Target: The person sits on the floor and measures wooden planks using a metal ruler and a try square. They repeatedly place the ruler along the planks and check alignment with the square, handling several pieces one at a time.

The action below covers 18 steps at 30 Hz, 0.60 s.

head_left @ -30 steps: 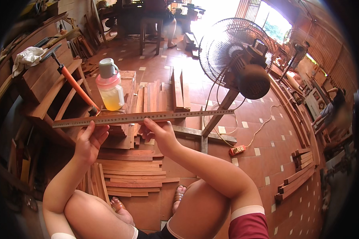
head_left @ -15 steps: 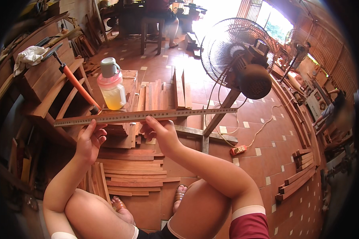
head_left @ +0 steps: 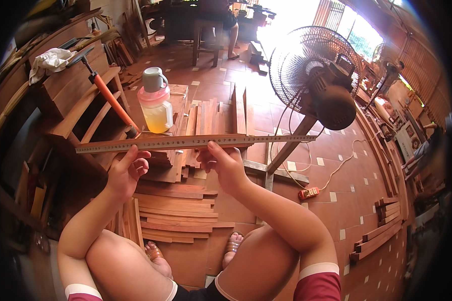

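A long metal ruler (head_left: 181,143) lies along a narrow reddish wooden strip (head_left: 250,141), both raised level in front of me. My left hand (head_left: 127,173) is closed in a pinch on them near their left part, thumb on the near side. Farther right, my right hand (head_left: 225,165) grips them the same way, thumb pressed against the ruler and fingers curled beneath. At the right, the ruler extends past the end of the strip. What the fingers touch on the far side is hidden.
Beyond the ruler stands a jug of yellow liquid (head_left: 155,113) by stacked boards. Wooden slats (head_left: 176,215) lie before my feet. A pedestal fan (head_left: 316,75), a power strip (head_left: 309,193) and an orange hand pump (head_left: 110,100) are around. A seated person's leg (head_left: 233,40) shows behind.
The whole view has shifted, so the surroundings appear farther right. My hands keep their pinch on the ruler and strip, at about the same places along them.
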### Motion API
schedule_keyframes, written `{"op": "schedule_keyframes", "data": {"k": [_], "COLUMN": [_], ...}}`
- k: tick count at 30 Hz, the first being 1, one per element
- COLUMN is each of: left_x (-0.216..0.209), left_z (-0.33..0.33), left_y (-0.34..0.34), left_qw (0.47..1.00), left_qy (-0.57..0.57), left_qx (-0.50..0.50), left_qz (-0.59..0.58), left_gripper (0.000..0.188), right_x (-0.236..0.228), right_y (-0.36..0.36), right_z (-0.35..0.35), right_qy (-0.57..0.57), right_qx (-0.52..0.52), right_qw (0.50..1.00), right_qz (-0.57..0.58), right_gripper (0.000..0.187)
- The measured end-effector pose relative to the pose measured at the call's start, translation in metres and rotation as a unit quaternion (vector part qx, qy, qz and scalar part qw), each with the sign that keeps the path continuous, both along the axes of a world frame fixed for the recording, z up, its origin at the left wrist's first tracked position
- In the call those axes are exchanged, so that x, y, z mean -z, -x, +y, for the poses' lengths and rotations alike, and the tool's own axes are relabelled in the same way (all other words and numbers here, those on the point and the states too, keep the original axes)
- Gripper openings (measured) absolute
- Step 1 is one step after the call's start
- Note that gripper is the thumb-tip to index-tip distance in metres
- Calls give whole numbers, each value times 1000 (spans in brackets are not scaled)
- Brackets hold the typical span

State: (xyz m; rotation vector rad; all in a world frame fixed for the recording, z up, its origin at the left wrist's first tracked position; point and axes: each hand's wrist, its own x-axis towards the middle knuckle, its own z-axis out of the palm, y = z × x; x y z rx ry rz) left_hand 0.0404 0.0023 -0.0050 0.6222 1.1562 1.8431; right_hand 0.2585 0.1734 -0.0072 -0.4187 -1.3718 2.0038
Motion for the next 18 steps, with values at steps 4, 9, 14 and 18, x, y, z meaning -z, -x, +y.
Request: {"op": "schedule_keyframes", "data": {"k": [4, 9, 14, 18], "left_x": [2, 3, 0, -3], "left_z": [-2, -1, -1, -4], "left_y": [4, 4, 1, 4], "left_qw": [1000, 1000, 1000, 999], "left_qy": [-2, -2, -4, 5], "left_qx": [14, 15, -7, -38], "left_qz": [9, 11, 2, -16], "left_gripper": [25, 24, 26, 25], "right_x": [2, 3, 3, -3], "right_y": [1, 0, 0, 1], "right_z": [0, -1, 1, 2], "right_qy": [-2, -8, -7, 21], "right_qx": [-7, -8, -31, -92], "right_qw": [1000, 1000, 999, 989], "right_qz": [-2, -8, -27, -110], "right_gripper": [30, 30, 34, 42]}}
